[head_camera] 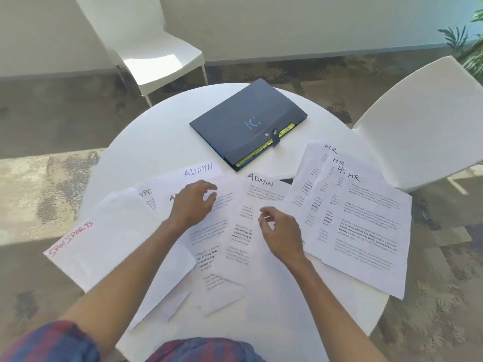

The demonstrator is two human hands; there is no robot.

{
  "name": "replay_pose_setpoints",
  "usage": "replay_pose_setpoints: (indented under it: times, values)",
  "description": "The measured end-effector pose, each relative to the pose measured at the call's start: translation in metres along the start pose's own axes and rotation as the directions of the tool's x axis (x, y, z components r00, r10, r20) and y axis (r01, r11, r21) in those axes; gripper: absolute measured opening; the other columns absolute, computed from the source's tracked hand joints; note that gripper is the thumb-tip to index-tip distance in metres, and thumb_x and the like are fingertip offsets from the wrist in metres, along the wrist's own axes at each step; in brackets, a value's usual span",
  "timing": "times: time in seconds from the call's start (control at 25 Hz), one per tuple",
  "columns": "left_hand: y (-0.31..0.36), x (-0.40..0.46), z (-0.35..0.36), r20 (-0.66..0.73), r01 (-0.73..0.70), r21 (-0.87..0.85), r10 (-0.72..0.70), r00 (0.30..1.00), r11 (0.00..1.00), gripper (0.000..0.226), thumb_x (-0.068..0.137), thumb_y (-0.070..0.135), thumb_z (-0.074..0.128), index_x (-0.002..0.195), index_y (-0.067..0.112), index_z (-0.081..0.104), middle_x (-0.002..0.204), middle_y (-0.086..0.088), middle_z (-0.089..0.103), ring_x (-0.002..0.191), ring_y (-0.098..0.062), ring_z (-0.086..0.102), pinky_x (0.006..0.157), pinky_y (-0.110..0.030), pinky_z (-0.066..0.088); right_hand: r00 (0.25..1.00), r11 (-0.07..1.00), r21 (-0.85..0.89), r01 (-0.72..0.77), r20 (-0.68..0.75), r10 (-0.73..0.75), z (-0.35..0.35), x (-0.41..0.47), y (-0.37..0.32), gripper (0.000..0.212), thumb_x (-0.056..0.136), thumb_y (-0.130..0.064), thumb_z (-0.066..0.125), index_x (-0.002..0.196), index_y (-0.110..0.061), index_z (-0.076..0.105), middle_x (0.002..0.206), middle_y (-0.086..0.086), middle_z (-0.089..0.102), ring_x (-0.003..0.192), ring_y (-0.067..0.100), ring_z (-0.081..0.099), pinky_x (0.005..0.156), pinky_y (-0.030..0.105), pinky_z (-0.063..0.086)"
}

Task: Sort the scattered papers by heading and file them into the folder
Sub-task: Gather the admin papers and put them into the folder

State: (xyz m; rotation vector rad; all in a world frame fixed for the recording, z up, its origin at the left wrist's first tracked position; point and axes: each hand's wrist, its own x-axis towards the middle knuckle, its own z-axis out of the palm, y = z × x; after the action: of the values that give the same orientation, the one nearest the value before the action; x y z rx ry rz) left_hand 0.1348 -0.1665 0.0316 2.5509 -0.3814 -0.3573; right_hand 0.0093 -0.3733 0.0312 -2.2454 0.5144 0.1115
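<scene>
Paper sheets, thin, white and rectangular, lie fanned in three groups across a round table (156, 131) with a smooth matte white top. Each sheet carries printed paragraphs and a handwritten heading at its top edge.

HR sheets (366, 226) form an overlapping fan on the right side of the table, with black marker headings stepped one behind the other; the lowest corner overhangs the table edge. ADMIN sheets (261, 189) occupy the centre, loosely overlapped, their headings also in black marker. SPORTS sheets (104, 244) lie at the left, headed in red marker (the nearest heading is partly covered by an overlapping sheet), with one corner projecting past the rim.

Left hand (193, 202) hovers over or rests on the central ADMIN group, palm down, fingers loosely curved and slightly spread; whether the fingertips actually touch the paper cannot be confirmed from this angle. It grasps nothing. Right hand (281, 231) is positioned just beside it over the same group, fingers half curled with thumb and forefinger drawn near each other; it appears to hold no sheet.

Folder (245, 121) lies flat at the far side of the table, apart from the papers. It is a dark navy expanding type with a matte cover, a small light-blue logo, and a strap-and-button closure at the front edge. Yellow and blue index tabs protrude along the near edge.

Two white moulded chairs (418, 121) stand beyond the table on a mottled carpet.
</scene>
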Motion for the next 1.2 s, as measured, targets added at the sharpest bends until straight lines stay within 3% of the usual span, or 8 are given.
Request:
replay_pose_setpoints:
  times: [0.12,0.28,0.48,0.68,0.88,0.96,1.04,1.2]
  values:
    - [-0.023,-0.058,0.008,-0.089,0.15,-0.007,-0.15,0.985,0.989,0.022,0.094,0.026,0.058,0.111,0.019,0.071,0.115,0.005,0.068,0.102,-0.021,0.063,0.081,-0.032,0.046,0.99,0.98,-0.173,0.093,0.116,-0.074,0.022,-0.031,-0.001,0.037,0.096,-0.027,0.057,0.132,-0.019,0.061,0.133,-0.004,0.063,0.12,0.015,0.059,0.099,0.032,0.045]
    - [-0.05,-0.102,0.024,-0.103,0.29,0.113,-0.28,0.955,0.95,0.039,0.093,0.03,0.058,0.124,0.008,0.065,0.128,-0.007,0.063,0.116,-0.03,0.057,0.097,-0.041,0.042,0.939,0.888,-0.36,0.287,0.288,-0.187,0.054,-0.054,-0.005,0.058,0.095,-0.033,0.057,0.148,-0.015,0.042,0.159,0.005,0.034,0.146,0.021,0.032,0.115,0.037,0.028]
    - [-0.068,-0.09,0.021,-0.139,0.344,0.171,-0.323,0.936,0.923,0.057,0.091,0.04,0.06,0.134,0.004,0.052,0.137,-0.014,0.05,0.128,-0.032,0.041,0.101,-0.045,0.035,0.913,0.781,-0.526,0.337,0.384,-0.135,0.077,-0.064,-0.001,0.063,0.093,-0.038,0.059,0.148,-0.017,0.036,0.165,0.005,0.018,0.151,0.023,0.018,0.117,0.042,0.025]
    - [-0.084,-0.037,0.005,-0.072,0.427,0.136,-0.421,0.904,0.894,0.086,0.082,0.061,0.065,0.142,0.005,0.039,0.145,-0.014,0.039,0.134,-0.033,0.032,0.104,-0.048,0.032,0.919,0.824,-0.48,0.301,0.378,-0.116,0.078,-0.061,0.005,0.067,0.089,-0.035,0.066,0.148,-0.019,0.038,0.164,0.001,0.019,0.15,0.02,0.019,0.114,0.041,0.032]
    - [-0.094,-0.015,0.006,-0.047,0.497,-0.125,-0.505,0.862,0.859,0.07,0.07,0.046,0.081,0.125,0.013,0.053,0.134,-0.007,0.048,0.129,-0.028,0.036,0.102,-0.043,0.031,0.926,0.851,-0.447,0.276,0.36,-0.112,0.078,-0.06,0.009,0.069,0.086,-0.035,0.069,0.147,-0.021,0.041,0.163,-0.001,0.022,0.149,0.019,0.021,0.114,0.04,0.032]
    - [-0.093,-0.018,0.007,-0.107,0.453,-0.206,-0.48,0.871,0.867,0.055,0.072,0.037,0.081,0.115,0.013,0.055,0.124,-0.006,0.055,0.122,-0.027,0.041,0.097,-0.041,0.03,0.928,0.857,-0.439,0.268,0.357,-0.107,0.078,-0.06,0.009,0.069,0.085,-0.036,0.07,0.146,-0.022,0.041,0.163,-0.002,0.023,0.149,0.018,0.022,0.113,0.039,0.031]
    - [-0.09,-0.025,0.009,-0.199,0.347,-0.147,-0.371,0.907,0.926,0.047,0.078,0.034,0.076,0.114,0.01,0.056,0.122,-0.008,0.057,0.121,-0.029,0.043,0.096,-0.042,0.031,0.931,0.856,-0.444,0.263,0.35,-0.105,0.078,-0.059,0.01,0.07,0.084,-0.036,0.07,0.146,-0.022,0.042,0.163,-0.003,0.023,0.149,0.018,0.023,0.113,0.039,0.03]
    - [-0.086,-0.035,0.013,-0.275,0.238,-0.036,-0.239,0.931,0.971,0.062,0.087,0.032,0.069,0.141,0.009,0.046,0.141,-0.012,0.048,0.13,-0.032,0.041,0.101,-0.045,0.035,0.935,0.856,-0.45,0.254,0.34,-0.099,0.079,-0.06,0.007,0.069,0.084,-0.035,0.071,0.145,-0.022,0.042,0.163,-0.003,0.023,0.149,0.018,0.023,0.112,0.038,0.03]
